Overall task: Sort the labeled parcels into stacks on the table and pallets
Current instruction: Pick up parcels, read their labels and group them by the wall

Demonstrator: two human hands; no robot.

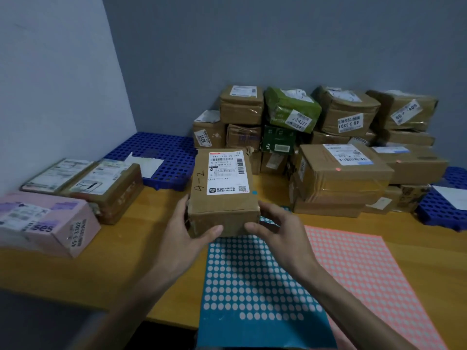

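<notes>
Parcel marked "4-2" [222,195] is being held over the centre of the wooden table [141,236]; left hand [187,233] is gripping its near-left corner at 8 o'clock, right hand [275,231] its near-right corner at 4 o'clock.

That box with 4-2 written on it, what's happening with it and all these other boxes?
A person is sorting parcels. The left hand and the right hand both hold the brown parcel marked 4-2 over the wooden table. A big pile of parcels sits behind it. A few more, including a pink parcel, lie on the left. A blue pallet in the far corner has a white paper on it.
</notes>
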